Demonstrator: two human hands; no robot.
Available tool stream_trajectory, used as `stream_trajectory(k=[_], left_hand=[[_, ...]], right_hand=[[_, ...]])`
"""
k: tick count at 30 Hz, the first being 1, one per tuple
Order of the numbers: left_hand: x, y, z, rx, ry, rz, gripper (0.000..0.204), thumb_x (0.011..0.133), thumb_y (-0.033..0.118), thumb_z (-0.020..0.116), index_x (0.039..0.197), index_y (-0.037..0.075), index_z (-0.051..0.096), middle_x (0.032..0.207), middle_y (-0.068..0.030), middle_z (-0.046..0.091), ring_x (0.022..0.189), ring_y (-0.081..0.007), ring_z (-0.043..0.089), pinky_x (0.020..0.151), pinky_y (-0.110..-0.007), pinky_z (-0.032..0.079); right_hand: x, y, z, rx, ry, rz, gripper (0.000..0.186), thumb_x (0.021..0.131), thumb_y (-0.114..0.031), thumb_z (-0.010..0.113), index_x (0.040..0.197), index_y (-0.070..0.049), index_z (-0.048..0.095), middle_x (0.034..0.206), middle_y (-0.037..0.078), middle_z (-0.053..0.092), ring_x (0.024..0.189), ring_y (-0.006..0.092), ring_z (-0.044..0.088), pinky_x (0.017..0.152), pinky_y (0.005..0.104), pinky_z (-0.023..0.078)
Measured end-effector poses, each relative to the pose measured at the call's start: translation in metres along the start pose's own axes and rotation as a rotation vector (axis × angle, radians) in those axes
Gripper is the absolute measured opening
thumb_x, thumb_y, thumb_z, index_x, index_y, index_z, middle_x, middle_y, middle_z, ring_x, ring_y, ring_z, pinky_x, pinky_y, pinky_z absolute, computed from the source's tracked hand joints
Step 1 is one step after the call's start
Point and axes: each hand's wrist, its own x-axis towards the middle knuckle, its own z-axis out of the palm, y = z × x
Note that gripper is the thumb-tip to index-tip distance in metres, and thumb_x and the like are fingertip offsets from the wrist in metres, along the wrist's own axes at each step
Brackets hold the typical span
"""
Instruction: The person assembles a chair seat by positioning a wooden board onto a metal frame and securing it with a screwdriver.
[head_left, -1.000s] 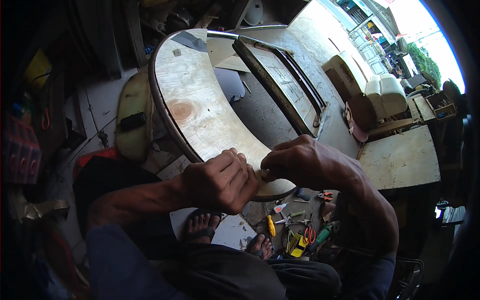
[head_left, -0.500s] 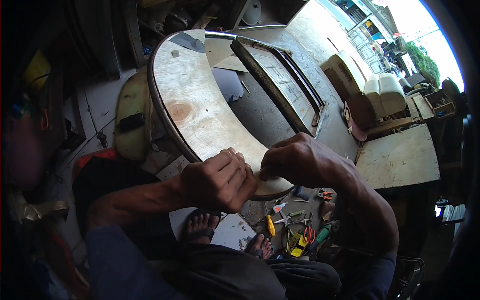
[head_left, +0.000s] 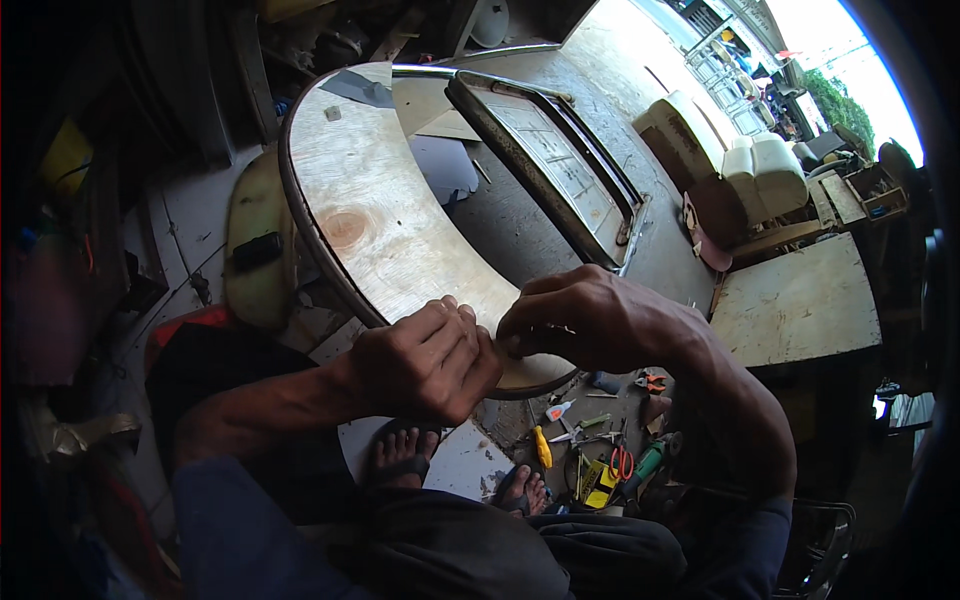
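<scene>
A curved, crescent-shaped plywood board (head_left: 405, 235) with a dark edging strip (head_left: 312, 228) along its outer side lies in front of me. A grey patch (head_left: 358, 88) covers part of its far end. Over the near end, my left hand (head_left: 428, 362) is closed, fingers bent and pressed together at the board. Just to its right my right hand (head_left: 590, 318) is closed in a pinch, low over the same end. Whatever the fingers of either hand hold, if anything, is hidden behind the knuckles.
On the floor below lie a yellow-handled tool (head_left: 542, 447), red-handled scissors (head_left: 622, 462), pliers (head_left: 652, 382) and a green power tool (head_left: 648, 462). Beyond the board leans a rectangular metal frame (head_left: 535, 175). A pale flat panel (head_left: 800, 305) and cream seat cushions (head_left: 778, 178) are at right.
My right hand has shifted a little left, with its wrist turned slightly. The board and my left hand sit slightly further left in view; both hands stay closed at the near end.
</scene>
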Motion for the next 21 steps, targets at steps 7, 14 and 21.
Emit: stream_trajectory(k=[7, 14, 21], left_hand=[[0.011, 0.004, 0.010, -0.025, 0.087, 0.011, 0.018, 0.073, 0.012, 0.067, 0.079, -0.005, 0.065, 0.074, -0.0206, 0.070, 0.071, -0.0280, 0.073, 0.068, -0.034, 0.059], [0.006, 0.002, 0.004, -0.016, 0.058, -0.003, 0.018, 0.073, 0.011, 0.066, 0.079, -0.005, 0.065, 0.073, -0.0210, 0.070, 0.070, -0.0281, 0.073, 0.069, -0.035, 0.060], [0.005, 0.004, 0.006, 0.003, 0.017, 0.008, 0.017, 0.076, 0.011, 0.067, 0.081, -0.005, 0.066, 0.077, -0.0208, 0.071, 0.074, -0.0293, 0.074, 0.068, -0.034, 0.059]], right_hand=[[-0.008, -0.009, -0.003, -0.245, -0.112, 0.150, 0.012, 0.094, -0.010, 0.068, 0.095, 0.001, 0.068, 0.091, 0.015, 0.070, 0.085, 0.0300, 0.072, 0.075, 0.0408, 0.058], [-0.006, -0.008, -0.004, -0.118, -0.053, 0.125, 0.012, 0.093, -0.010, 0.068, 0.099, 0.000, 0.067, 0.090, 0.015, 0.070, 0.085, 0.0303, 0.072, 0.075, 0.0401, 0.058], [-0.008, -0.016, 0.000, -0.425, -0.151, 0.134, 0.008, 0.094, -0.011, 0.066, 0.096, -0.003, 0.067, 0.093, 0.014, 0.071, 0.084, 0.0275, 0.072, 0.072, 0.0372, 0.057]])
